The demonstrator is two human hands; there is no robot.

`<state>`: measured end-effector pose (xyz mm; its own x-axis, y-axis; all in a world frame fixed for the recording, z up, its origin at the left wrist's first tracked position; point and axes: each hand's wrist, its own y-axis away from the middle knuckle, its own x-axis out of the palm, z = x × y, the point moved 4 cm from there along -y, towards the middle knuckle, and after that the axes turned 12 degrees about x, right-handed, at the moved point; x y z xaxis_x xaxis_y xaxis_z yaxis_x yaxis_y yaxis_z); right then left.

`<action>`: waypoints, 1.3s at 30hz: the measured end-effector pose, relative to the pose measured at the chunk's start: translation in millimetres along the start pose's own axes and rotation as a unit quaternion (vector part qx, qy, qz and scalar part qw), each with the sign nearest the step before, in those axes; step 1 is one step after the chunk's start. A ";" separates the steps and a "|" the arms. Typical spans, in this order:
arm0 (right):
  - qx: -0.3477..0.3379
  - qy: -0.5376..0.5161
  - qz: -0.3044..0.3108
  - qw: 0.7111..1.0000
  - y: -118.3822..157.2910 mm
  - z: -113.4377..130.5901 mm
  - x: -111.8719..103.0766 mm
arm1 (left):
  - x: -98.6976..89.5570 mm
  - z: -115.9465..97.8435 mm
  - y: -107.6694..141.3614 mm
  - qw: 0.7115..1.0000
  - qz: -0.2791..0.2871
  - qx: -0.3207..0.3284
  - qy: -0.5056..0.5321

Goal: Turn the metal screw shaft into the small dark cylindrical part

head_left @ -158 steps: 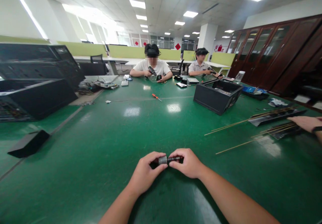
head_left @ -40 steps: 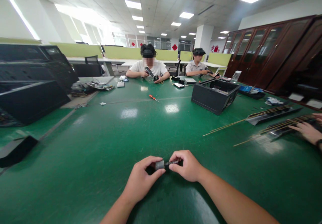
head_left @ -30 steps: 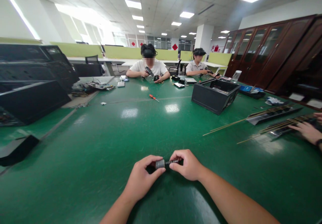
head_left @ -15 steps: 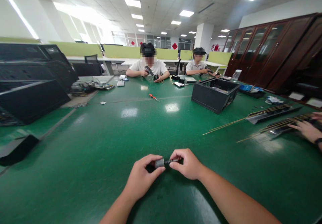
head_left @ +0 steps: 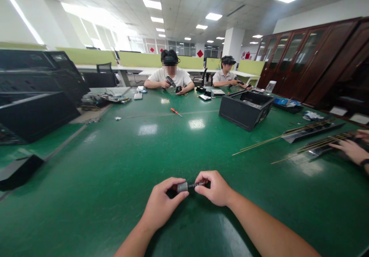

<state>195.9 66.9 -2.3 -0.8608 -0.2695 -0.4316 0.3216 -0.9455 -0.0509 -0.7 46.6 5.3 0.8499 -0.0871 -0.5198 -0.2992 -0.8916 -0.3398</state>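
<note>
A small grey cylinder [head_left: 182, 187] lies lengthwise between my hands, above the near part of the green table. My left hand [head_left: 164, 199] holds its body between thumb and fingers. From the cylinder's right end sticks a thin dark shaft [head_left: 191, 186]. My right hand [head_left: 215, 188] pinches the far end of this shaft between thumb and forefinger. The fingertips cover part of both pieces, and I cannot tell whether shaft and cylinder are joined.
An orange-handled screwdriver [head_left: 174, 111] lies mid-table. A black computer case [head_left: 245, 109] stands right, with thin brass-coloured rods [head_left: 259, 144] nearer. Another person's hand [head_left: 353, 151] works at the right edge. Dark cases [head_left: 37, 114] stand left. Two people sit opposite, holding power drills [head_left: 170, 81].
My hands stay in nearly the same place, still gripping the cylinder and its shaft. The other person's hand at right has shifted slightly.
</note>
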 end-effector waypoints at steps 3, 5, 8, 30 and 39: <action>-0.001 -0.001 -0.001 1.000 0.0 0.3 -0.7 | -0.5 -0.5 -1.0 1.000 -0.002 0.002 0.001; -0.002 -0.002 0.002 1.000 -0.2 0.4 -0.7 | -1.1 -0.6 -1.5 1.000 -0.005 0.002 -0.001; -0.001 -0.005 0.005 1.000 -0.6 0.3 -0.6 | -1.3 0.2 -1.6 1.000 -0.006 -0.001 0.000; 0.041 -0.087 0.036 0.995 -5.6 -9.3 4.9 | -4.2 1.1 -1.3 1.000 -0.020 -0.011 0.019; 0.035 -0.112 0.044 0.992 -5.1 -9.1 4.2 | -4.5 2.8 -1.1 0.999 -0.026 -0.009 0.021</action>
<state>194.2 72.3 -12.0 -0.8991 -0.3781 -0.2204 0.3782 -0.9247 0.0436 -5.4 49.2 5.8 0.8814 -0.0592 -0.4686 -0.2473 -0.9032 -0.3509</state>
